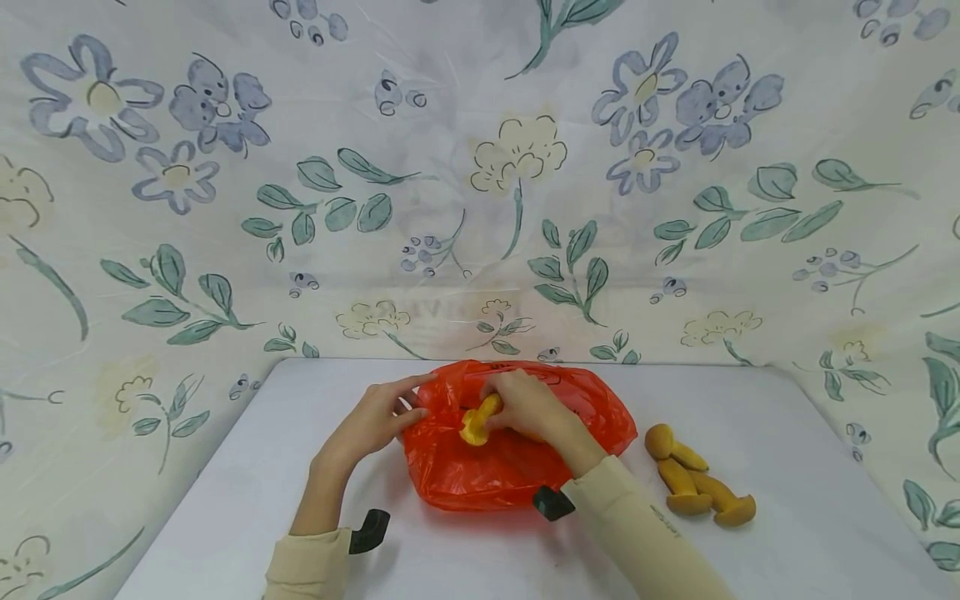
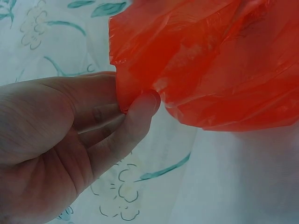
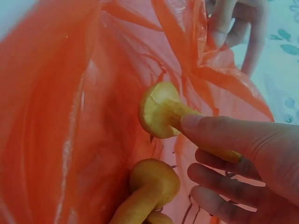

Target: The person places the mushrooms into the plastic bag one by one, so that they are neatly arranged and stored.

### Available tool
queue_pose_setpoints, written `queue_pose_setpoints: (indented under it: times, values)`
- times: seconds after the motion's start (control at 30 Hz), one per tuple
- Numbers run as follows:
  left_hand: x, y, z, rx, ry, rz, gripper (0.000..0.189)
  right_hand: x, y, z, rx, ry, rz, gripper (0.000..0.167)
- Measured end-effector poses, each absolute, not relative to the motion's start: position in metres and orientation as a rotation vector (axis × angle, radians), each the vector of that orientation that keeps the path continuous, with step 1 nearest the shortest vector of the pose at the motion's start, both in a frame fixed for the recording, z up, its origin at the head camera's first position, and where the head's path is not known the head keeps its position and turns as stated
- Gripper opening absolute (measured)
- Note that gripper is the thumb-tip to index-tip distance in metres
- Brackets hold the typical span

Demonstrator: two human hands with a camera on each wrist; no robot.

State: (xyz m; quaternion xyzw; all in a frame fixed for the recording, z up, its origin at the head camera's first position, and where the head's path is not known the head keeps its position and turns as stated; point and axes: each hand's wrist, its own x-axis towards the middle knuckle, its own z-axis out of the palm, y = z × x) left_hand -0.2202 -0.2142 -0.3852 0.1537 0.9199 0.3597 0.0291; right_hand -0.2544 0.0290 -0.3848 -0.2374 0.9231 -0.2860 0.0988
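"What does the left hand (image 2: 56, 144) hold?"
"A thin red plastic bag (image 2: 201, 60), pinched at its edge between thumb and fingers (the film is creased)."
"And behind?"
"Pale cloth (image 2: 126, 196) with a floral print, plus a plain whitish surface (image 2: 252, 177) at lower right."

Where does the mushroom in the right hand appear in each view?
Head: the mushroom is just below centre, pinched by the right hand.
Left wrist: not in the picture.
Right wrist: around the middle, cap to the left.
Shared landmark: the red bag, visible in all three views.
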Motion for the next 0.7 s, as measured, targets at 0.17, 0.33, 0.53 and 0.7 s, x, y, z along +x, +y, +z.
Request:
queue_pose_setpoints:
  times: [0.17, 0.33, 0.53, 0.7]
  values:
    - [-0.22, -0.214, -0.385, 0.476, 2.84, 1.111, 0.052, -0.258, 0.027, -0.386, -0.685, 2.715, -0.84, 0.035]
    - [-0.22, -0.215, -0.385, 0.484, 2.836, 1.112, 0.051, -0.263, 0.024, -0.389, -0.668, 2.694, -0.821, 0.036]
    - [-0.221, -0.215, -0.384, 0.497, 2.833, 1.118, 0.051, -0.267, 0.02, -0.394, -0.648, 2.656, -0.859, 0.035]
    - [-0.221, -0.215, -0.384, 0.49, 2.83, 1.123, 0.052, -0.268, 0.019, -0.397, -0.624, 2.638, -0.876, 0.035]
